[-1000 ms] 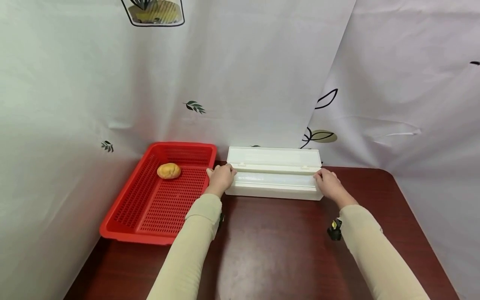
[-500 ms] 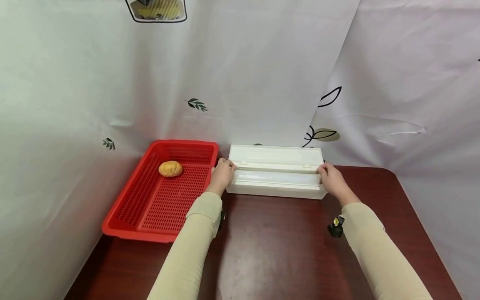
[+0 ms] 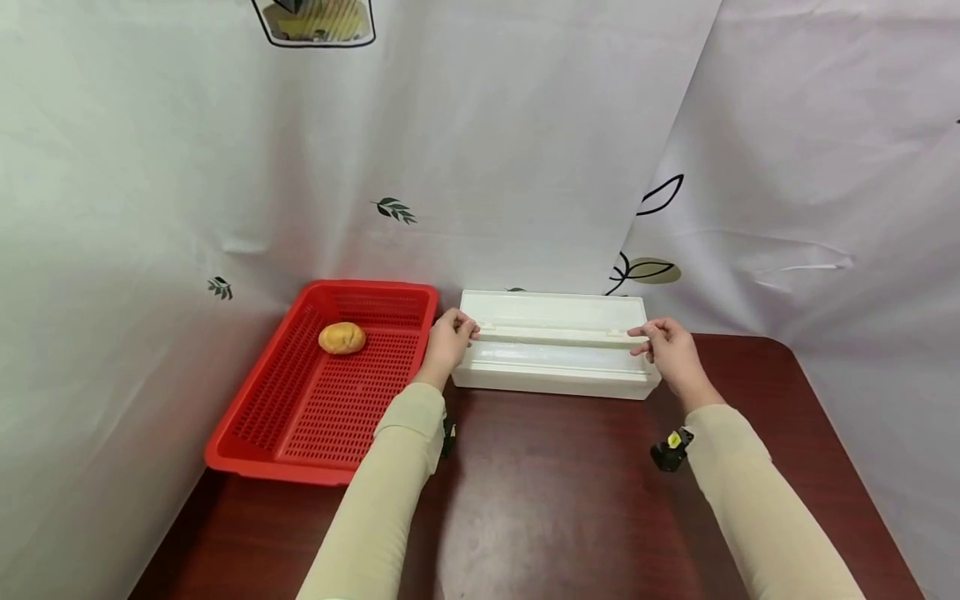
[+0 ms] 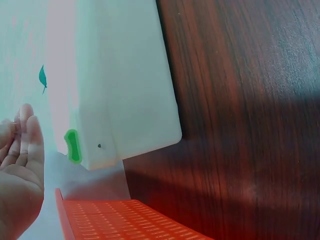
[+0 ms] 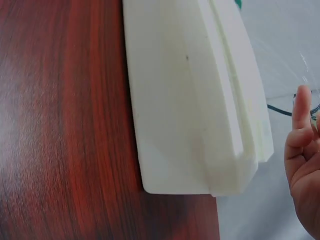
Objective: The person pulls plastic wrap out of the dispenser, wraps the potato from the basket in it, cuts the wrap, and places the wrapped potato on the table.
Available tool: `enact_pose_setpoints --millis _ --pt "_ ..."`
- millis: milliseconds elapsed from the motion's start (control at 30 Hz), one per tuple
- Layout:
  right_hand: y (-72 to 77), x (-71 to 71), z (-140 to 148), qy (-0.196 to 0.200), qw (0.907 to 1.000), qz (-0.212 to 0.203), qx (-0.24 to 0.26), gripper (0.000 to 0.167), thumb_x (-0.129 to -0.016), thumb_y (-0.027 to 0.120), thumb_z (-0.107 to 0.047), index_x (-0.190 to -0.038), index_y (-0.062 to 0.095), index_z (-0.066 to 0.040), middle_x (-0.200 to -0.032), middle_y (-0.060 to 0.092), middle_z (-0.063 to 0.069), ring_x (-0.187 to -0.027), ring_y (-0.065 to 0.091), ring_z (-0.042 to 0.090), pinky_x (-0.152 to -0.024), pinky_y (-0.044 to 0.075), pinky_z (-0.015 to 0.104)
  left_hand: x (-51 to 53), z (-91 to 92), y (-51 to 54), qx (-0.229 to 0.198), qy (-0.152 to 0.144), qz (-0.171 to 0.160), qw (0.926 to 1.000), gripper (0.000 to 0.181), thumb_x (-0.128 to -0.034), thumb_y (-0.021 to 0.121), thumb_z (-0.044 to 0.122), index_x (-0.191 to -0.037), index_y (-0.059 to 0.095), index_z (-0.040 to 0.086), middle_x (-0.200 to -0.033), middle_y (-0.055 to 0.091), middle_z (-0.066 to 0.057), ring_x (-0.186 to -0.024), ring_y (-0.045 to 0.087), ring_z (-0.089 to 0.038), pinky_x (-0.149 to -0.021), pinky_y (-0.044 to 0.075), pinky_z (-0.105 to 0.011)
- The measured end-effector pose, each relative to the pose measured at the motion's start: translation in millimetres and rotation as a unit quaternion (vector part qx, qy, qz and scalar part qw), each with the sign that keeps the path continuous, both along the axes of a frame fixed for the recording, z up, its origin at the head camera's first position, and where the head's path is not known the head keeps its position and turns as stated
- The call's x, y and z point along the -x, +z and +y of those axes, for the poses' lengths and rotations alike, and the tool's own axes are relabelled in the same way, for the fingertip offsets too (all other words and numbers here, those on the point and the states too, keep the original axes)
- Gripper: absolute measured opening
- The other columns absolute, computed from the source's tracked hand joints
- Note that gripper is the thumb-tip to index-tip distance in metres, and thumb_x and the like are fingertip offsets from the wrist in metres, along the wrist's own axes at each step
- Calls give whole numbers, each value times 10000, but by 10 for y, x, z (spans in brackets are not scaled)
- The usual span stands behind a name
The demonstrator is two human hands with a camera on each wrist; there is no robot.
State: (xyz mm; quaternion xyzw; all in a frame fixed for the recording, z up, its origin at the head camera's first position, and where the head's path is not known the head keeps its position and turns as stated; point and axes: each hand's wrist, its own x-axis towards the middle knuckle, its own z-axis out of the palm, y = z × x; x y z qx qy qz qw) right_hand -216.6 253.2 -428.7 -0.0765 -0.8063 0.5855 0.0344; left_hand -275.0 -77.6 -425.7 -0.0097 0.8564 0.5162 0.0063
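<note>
A long white cling film dispenser (image 3: 555, 385) lies with its lid (image 3: 551, 310) raised, and a roll of clear cling film (image 3: 555, 355) shows inside. Above its left end my left hand (image 3: 446, 343) pinches the film's edge between thumb and fingers. My right hand (image 3: 672, 354) does likewise above the right end. The film between them is so clear that it barely shows; faint creases of film (image 5: 304, 62) appear by the right fingertips in the right wrist view. A green piece (image 4: 73, 146) sits at the dispenser's end in the left wrist view.
Left of the dispenser stands a red plastic basket (image 3: 251, 467), holding a yellowish oval thing (image 3: 342, 338) like a bread roll or potato. Behind the dark wood table (image 3: 540, 492) hangs a white printed curtain (image 3: 510, 150), close to the dispenser's back.
Both hands have risen slightly from the dispenser's ends, towards the lid. The right fingers have shifted from the box's end to above it. Dispenser and basket stay put.
</note>
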Motion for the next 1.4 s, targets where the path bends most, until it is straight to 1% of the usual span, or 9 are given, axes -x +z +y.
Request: enact_pose_setpoints --millis 200,633,867,1000,1067,1167,1233,1333,1400 --pt "52 0 2 -96 9996 157 211 218 -1010 363 -196 -1028 436 9 -848 622 -139 -746 612 -12 -650 475 215 -3 -45 64 -863 -116 -4 9962 73 -936 518 41 -936 552 -23 -932 636 -188 -871 647 -260 -783 513 -318" --pt "192 -4 -29 -109 9985 513 155 181 -1007 368 -173 -1005 438 -7 -788 602 -192 -728 607 -29 -646 483 205 -6 -105 164 -1130 -129 188 9933 74 -934 516 35 -940 550 -30 -898 641 -191 -780 636 -224 -735 527 -330" --pt "274 -41 -39 -165 9956 753 523 165 -998 390 -163 -977 444 -8 -824 617 -109 -752 624 13 -708 498 213 -21 -101 222 -1195 -96 347 9922 67 -931 524 42 -931 549 -20 -883 635 -180 -752 622 -172 -699 528 -268" --pt "15 138 162 39 9868 1039 1241 125 -978 451 -156 -979 472 -33 -879 659 15 -783 645 93 -684 494 219 -42 -95 266 -1237 -125 476 9911 71 -934 518 43 -932 545 -24 -891 633 -185 -762 623 -179 -706 528 -271" --pt "-241 301 330 142 9786 1218 1654 140 -961 490 -179 -1001 496 -45 -918 675 71 -802 658 138 -671 502 226 -53 -97 289 -1247 -130 559 9905 75 -933 519 43 -931 546 -28 -894 634 -192 -769 627 -196 -712 529 -283" --pt "-557 530 537 49 9778 1190 1722 196 -953 504 -213 -1048 506 -42 -982 668 139 -848 663 205 -686 515 261 -71 -103 326 -1194 -133 679 9904 83 -933 522 52 -932 549 -26 -898 637 -191 -782 632 -221 -722 527 -293" --pt "-633 589 604 58 9766 1221 1768 213 -960 487 -228 -1062 513 -43 -1009 665 145 -872 663 218 -703 519 265 -79 -106 346 -1172 -129 754 9902 88 -933 525 58 -934 550 -26 -903 638 -189 -795 632 -238 -732 525 -299" --pt "-598 577 587 33 9712 1395 1930 195 -951 508 -209 -1042 523 -37 -996 667 149 -855 667 220 -679 526 271 -89 -105 376 -1116 -120 864 9899 99 -935 524 72 -938 550 -23 -916 643 -184 -822 632 -244 -752 518 -294" --pt "-314 407 429 43 9719 1419 1876 160 -955 497 -196 -1006 516 -45 -969 673 112 -840 666 182 -691 520 262 -92 -102 391 -1096 -106 948 9894 104 -936 527 83 -940 552 -19 -927 648 -179 -844 634 -240 -768 511 -290"
